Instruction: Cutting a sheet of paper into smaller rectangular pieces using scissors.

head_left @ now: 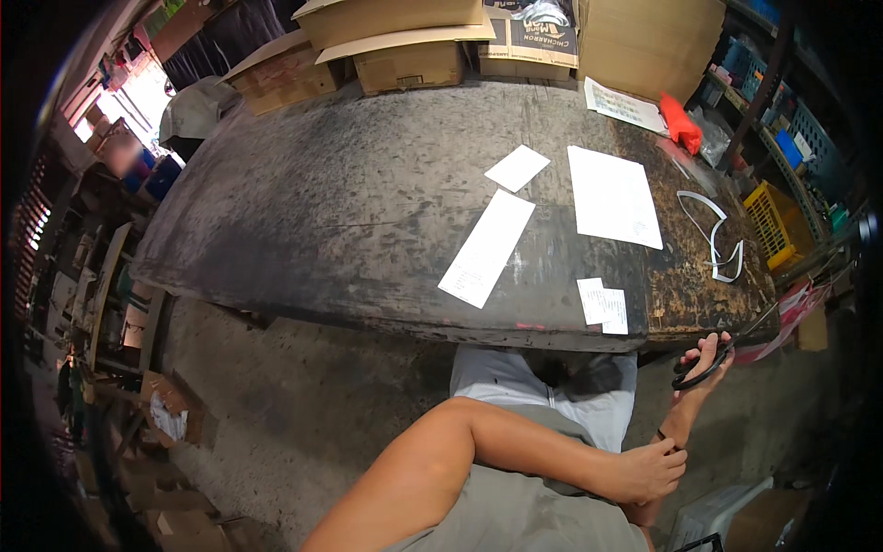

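Observation:
My right hand [705, 359] is at the table's near right corner, closed round the black handles of a pair of scissors [692, 379]. The thin blades point up and away to the right. Across my body reaches my left arm, and my left hand [651, 473] lies with bent fingers on my right forearm, below a dark band at the wrist. Nearest on the tabletop are two small overlapping printed slips [591, 302]. Behind them lie a long white paper strip [487, 248], a smaller blank paper piece [518, 168] and larger white sheets [614, 198].
The worn dark table [303, 202] bears cardboard boxes [409, 66] along its far side. At right lie curled paper offcuts [719, 239], a red-orange bundle [679, 124] and a printed sheet [625, 106]. A yellow crate [768, 225] stands on the right. A blurred person [138, 170] is far left.

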Motion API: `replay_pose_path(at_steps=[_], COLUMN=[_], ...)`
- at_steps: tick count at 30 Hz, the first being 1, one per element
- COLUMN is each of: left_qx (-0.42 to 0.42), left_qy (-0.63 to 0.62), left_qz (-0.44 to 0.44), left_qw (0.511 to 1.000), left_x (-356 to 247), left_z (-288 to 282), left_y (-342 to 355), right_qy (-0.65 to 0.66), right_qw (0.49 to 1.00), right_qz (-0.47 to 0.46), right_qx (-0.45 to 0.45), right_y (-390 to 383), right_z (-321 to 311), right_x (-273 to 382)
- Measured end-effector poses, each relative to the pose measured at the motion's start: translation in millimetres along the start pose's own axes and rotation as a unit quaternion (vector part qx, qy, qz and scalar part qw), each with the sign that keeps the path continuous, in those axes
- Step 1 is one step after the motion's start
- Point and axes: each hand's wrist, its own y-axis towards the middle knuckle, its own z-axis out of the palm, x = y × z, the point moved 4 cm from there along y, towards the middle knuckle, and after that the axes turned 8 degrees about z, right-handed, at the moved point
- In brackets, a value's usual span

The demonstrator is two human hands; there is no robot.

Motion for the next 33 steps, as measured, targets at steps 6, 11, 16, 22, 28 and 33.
replay_pose_path(at_steps=[6,11,16,22,28,33], left_qx=[0.069,-0.078,-0.021,0.046,0.131,0.14], left_qy=[-0.232,-0.17,0.184,0.225,0.234,0.221], left_qz=[-0.002,-0.227,-0.505,-0.635,-0.611,-0.608], left_qw=[0.97,0.956,0.843,0.737,0.744,0.75], left_x=[0.7,85.8,139.8,155.5,174.6,162.4], left_z=[-0.3,-95.6,-177.3,-180.6,-148.5,-161.9], left_y=[-14.6,-94.3,-236.3,-296.4,-286.5,-283.2], right_qy=[-0.016,-0.02,-0.07,-0.387,-0.44,-0.396], right_qw=[1.0,1.0,0.997,0.91,0.897,0.912], right_qz=[-0.007,-0.022,-0.003,-0.145,-0.023,0.011], right_qx=[0.005,-0.001,-0.017,0.003,0.043,0.103], right_y=[-5.1,-9.7,-16.5,-15.3,-46.2,-31.3], right_z=[2.0,-22.5,-49.7,-97.7,-119.2,-113.4], right_x=[4.1,7.0,-13.6,-97.0,-183.2,-195.3])
